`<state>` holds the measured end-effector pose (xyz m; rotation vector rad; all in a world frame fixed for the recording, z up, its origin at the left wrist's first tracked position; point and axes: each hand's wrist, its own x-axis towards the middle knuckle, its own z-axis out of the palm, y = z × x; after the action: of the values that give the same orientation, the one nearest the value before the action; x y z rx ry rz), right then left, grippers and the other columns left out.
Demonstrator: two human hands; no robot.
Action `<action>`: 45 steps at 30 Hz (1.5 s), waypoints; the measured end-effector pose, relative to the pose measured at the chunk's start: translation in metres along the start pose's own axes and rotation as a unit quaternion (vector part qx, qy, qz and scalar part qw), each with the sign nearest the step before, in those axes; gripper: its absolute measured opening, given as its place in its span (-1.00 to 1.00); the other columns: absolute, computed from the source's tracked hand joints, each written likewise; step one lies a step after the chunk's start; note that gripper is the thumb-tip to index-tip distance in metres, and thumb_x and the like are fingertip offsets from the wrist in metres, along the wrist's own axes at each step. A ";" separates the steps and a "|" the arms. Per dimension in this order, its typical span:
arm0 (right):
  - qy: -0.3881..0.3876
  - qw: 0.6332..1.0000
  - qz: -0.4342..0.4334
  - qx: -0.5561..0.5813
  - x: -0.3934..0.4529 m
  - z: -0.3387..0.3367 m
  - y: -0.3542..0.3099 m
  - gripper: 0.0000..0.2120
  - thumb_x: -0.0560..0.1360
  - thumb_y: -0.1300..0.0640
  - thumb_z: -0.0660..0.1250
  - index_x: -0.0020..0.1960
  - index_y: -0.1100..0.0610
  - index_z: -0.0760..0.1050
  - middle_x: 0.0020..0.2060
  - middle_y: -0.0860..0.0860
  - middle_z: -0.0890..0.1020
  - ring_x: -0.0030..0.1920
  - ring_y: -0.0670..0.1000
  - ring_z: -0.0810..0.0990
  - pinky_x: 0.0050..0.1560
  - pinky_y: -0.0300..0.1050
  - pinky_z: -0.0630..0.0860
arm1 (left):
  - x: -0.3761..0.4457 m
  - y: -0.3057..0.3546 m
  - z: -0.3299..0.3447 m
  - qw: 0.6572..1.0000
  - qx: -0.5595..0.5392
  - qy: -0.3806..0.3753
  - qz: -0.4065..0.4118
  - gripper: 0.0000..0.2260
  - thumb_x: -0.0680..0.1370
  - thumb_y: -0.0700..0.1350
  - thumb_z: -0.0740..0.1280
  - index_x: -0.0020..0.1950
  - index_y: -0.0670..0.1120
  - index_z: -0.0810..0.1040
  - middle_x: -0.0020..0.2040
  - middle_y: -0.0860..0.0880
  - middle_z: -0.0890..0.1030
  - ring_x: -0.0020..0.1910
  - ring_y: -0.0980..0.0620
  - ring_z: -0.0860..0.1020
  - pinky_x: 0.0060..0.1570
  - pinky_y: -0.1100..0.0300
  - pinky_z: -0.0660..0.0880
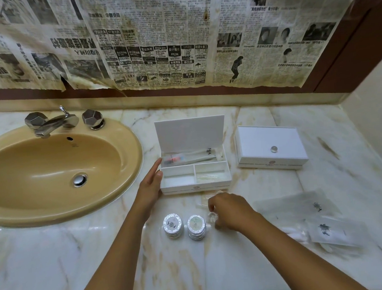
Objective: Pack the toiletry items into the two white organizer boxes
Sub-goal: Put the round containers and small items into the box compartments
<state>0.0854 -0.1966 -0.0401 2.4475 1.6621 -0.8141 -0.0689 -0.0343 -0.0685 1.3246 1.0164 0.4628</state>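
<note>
Two forearms reached out from the near edge over the marble surface. Right hand hovered low just right of two round foil-wrapped soaps, which stood side by side, close together. Its fingers were curled down around a small clear item; the item was too blurred to identify, and whether the grip truly closed on it could not be told.

Left hand lay flat against the left wall of the open organizer box, fingers straight, grip wide, holding nothing. Lid of that box stood upright at the back. A wrapped toothbrush kit lay lengthwise in the rear long compartment. Two front compartments: the left looked bare white; the right held something pale, unclear.

Second organizer box sat closed to the right, well apart from the first, a small round knob on its lid.

Several translucent sachets with dark printed emblems lay overlapping at the right of the surface, outside both boxes.

Tan sink with chrome tap sat to the left. Newspaper covered the wall behind.
</note>
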 end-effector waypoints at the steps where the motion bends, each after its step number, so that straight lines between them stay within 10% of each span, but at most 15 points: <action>1: 0.005 1.000 -0.003 -0.001 0.000 0.003 0.000 -0.77 0.41 0.16 0.38 0.06 0.06 0.53 0.02 0.01 0.53 -0.04 0.06 0.54 -0.13 -0.17 0.38 | 0.000 0.000 0.000 1.000 -0.001 0.001 -0.001 -0.69 0.65 0.05 0.16 0.34 0.39 0.36 0.32 0.25 0.36 0.30 0.13 0.32 0.17 0.15 0.35; 6: 0.013 1.000 -0.007 -0.006 -0.001 0.005 -0.001 -0.84 0.51 0.16 0.32 0.05 0.18 0.55 0.07 0.10 0.54 0.03 0.11 0.56 -0.13 -0.15 0.34 | -0.001 0.001 0.002 1.000 0.000 0.005 -0.003 -0.70 0.66 0.03 0.15 0.28 0.44 0.38 0.12 0.33 0.45 -0.04 0.27 0.42 0.02 0.23 0.42; 17: 0.013 0.992 0.004 0.122 0.000 -0.006 -0.002 -0.87 0.49 0.20 0.20 -0.19 0.01 0.37 -0.11 0.01 0.56 -0.10 0.06 0.52 -0.21 -0.14 0.38 | -0.001 0.001 0.001 1.000 0.004 0.005 0.000 -0.70 0.66 0.04 0.15 0.32 0.40 0.36 0.17 0.37 0.42 0.02 0.33 0.41 0.08 0.20 0.42; 25: 0.172 0.935 -0.019 0.309 0.007 -0.054 -0.004 -0.84 0.56 0.22 0.24 0.01 0.08 0.59 -0.14 -0.03 0.65 -0.11 -0.03 0.60 -0.05 -0.16 0.51 | 0.002 -0.002 0.001 1.000 0.007 0.015 -0.004 -0.69 0.66 0.02 0.15 0.30 0.42 0.39 0.01 0.41 0.46 -0.15 0.27 0.40 -0.04 0.22 0.40; 31: 0.234 0.948 -0.003 0.216 0.032 -0.064 -0.002 -0.76 0.63 0.17 0.16 0.18 0.07 0.55 -0.03 0.07 0.60 -0.04 0.08 0.56 -0.03 -0.12 0.48 | 0.003 -0.004 0.002 1.000 0.001 0.018 0.000 -0.69 0.66 0.02 0.16 0.31 0.39 0.39 -0.02 0.38 0.47 -0.19 0.26 0.38 -0.06 0.23 0.40; 38: 0.140 0.981 0.028 0.129 0.045 -0.049 -0.001 -0.60 0.59 0.29 0.12 0.36 0.00 0.42 0.16 0.10 0.52 0.08 0.13 0.55 -0.04 -0.14 0.40 | 0.007 -0.008 -0.001 1.000 0.001 0.009 0.007 -0.70 0.65 0.05 0.16 0.30 0.42 0.41 0.14 0.29 0.49 -0.05 0.23 0.43 0.12 0.15 0.40; 45: 0.216 0.945 0.024 0.244 0.045 -0.056 -0.002 -0.86 0.61 0.16 0.16 -0.06 0.09 0.47 -0.20 0.07 0.62 -0.28 0.08 0.53 -0.30 -0.09 0.43 | 0.007 -0.009 -0.003 1.000 0.011 0.004 0.012 -0.69 0.64 0.08 0.17 0.32 0.43 0.38 0.36 0.25 0.40 0.28 0.18 0.40 0.31 0.05 0.38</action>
<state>0.1171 -0.1389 -0.0127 3.1894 1.6693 -0.8035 -0.0699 -0.0290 -0.0788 1.3563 1.0153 0.4777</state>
